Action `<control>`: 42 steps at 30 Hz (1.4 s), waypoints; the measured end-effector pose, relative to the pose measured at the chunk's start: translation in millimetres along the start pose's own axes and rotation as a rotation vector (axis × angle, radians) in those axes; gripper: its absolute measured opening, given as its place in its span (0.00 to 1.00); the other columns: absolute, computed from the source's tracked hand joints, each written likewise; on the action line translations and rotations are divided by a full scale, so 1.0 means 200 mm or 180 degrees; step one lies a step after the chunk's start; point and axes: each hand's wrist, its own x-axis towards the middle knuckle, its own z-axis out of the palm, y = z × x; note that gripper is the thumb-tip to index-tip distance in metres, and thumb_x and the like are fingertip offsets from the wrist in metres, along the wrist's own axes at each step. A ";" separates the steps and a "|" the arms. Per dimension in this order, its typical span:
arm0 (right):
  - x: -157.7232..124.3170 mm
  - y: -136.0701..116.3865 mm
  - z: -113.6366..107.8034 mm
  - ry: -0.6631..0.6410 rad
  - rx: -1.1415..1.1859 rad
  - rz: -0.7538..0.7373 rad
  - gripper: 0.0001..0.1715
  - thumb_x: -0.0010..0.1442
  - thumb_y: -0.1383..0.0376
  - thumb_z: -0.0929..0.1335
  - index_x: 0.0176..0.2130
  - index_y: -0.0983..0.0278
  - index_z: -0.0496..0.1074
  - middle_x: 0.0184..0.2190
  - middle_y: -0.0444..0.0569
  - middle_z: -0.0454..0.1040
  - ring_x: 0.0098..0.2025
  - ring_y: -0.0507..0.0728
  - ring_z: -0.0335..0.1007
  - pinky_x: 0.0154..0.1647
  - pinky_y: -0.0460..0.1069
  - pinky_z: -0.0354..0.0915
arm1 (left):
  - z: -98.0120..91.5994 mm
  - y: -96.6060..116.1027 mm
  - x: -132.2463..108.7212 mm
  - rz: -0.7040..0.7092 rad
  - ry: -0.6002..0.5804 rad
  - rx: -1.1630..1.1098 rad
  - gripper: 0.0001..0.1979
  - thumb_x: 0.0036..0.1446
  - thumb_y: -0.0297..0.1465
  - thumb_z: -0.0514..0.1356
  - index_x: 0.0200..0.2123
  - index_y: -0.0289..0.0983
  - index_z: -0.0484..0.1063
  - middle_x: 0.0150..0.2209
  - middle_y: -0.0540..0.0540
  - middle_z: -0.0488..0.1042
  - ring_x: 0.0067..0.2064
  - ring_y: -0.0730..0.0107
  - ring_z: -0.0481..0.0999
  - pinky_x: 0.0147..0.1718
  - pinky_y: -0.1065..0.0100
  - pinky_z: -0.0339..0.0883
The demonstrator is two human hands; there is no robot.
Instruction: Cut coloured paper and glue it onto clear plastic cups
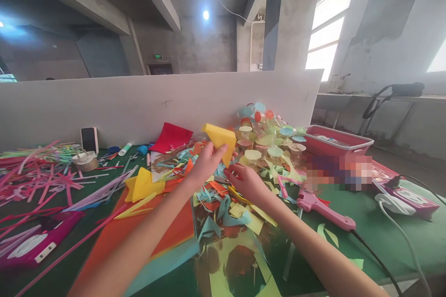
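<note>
My left hand (207,163) pinches a folded piece of yellow paper (220,141) by its lower edge, holding it up above the table. My right hand (245,183) sits just below that paper's lower tip, its fingers curled. Whether they hold anything small is hidden. Under both hands lies a heap of coloured paper scraps (223,209). A pink hot glue gun (322,211) rests to the right of my right hand, and a yellow paper pile (142,184) lies left of my left hand.
A pile of translucent plastic cups (268,134) and a red plastic basket (337,141) stand behind my hands. A white partition (156,106) bounds the green table (383,234). Pink paper strips (38,171), a phone (89,140) and a pink power strip (406,197) lie around.
</note>
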 end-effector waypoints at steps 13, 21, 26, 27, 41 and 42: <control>-0.05 0.05 -0.02 -0.0955 -0.2199 0.0725 0.25 0.68 0.56 0.62 0.50 0.74 0.74 0.49 0.67 0.74 0.53 0.69 0.69 0.49 0.55 0.65 | -0.15 -0.07 0.05 0.0174 -0.0010 0.2025 0.12 0.61 0.33 0.54 0.47 0.39 0.69 0.20 0.54 0.68 0.23 0.68 0.67 0.25 0.69 0.57; -0.04 0.05 -0.05 -0.1217 -0.2238 0.0648 0.19 0.64 0.62 0.68 0.50 0.72 0.75 0.51 0.65 0.74 0.55 0.68 0.69 0.51 0.54 0.65 | -0.24 -0.21 0.12 -0.0113 0.0102 0.1238 0.13 0.56 0.42 0.58 0.36 0.39 0.67 0.23 0.51 0.72 0.18 0.72 0.66 0.16 0.71 0.55; -0.04 0.05 -0.05 -0.1105 -0.2209 0.0626 0.18 0.65 0.63 0.67 0.50 0.72 0.73 0.48 0.64 0.75 0.53 0.67 0.71 0.46 0.52 0.67 | -0.27 -0.26 0.13 -0.0228 0.0293 0.0763 0.15 0.53 0.44 0.59 0.34 0.39 0.63 0.28 0.49 0.75 0.18 0.76 0.65 0.14 0.73 0.54; -0.04 0.05 -0.05 -0.1079 -0.2202 0.0613 0.18 0.66 0.64 0.67 0.51 0.73 0.72 0.48 0.65 0.75 0.53 0.67 0.71 0.46 0.52 0.67 | -0.28 -0.27 0.11 -0.0256 0.0335 0.0698 0.15 0.52 0.44 0.59 0.33 0.39 0.63 0.28 0.49 0.75 0.18 0.76 0.65 0.13 0.73 0.53; 0.00 0.11 -0.07 -0.0919 -0.1104 0.0617 0.12 0.69 0.60 0.61 0.38 0.64 0.66 0.35 0.54 0.75 0.37 0.59 0.71 0.34 0.50 0.63 | -0.32 -0.29 -0.02 -0.0076 0.1399 0.0348 0.11 0.58 0.40 0.56 0.32 0.41 0.59 0.23 0.54 0.70 0.18 0.77 0.63 0.15 0.74 0.54; 0.00 0.10 -0.07 -0.0939 -0.0971 0.0705 0.13 0.68 0.58 0.61 0.35 0.63 0.64 0.31 0.51 0.73 0.32 0.57 0.69 0.30 0.49 0.61 | -0.32 -0.29 -0.02 -0.0066 0.1456 0.0365 0.10 0.59 0.39 0.56 0.32 0.42 0.59 0.23 0.54 0.70 0.17 0.77 0.63 0.14 0.74 0.53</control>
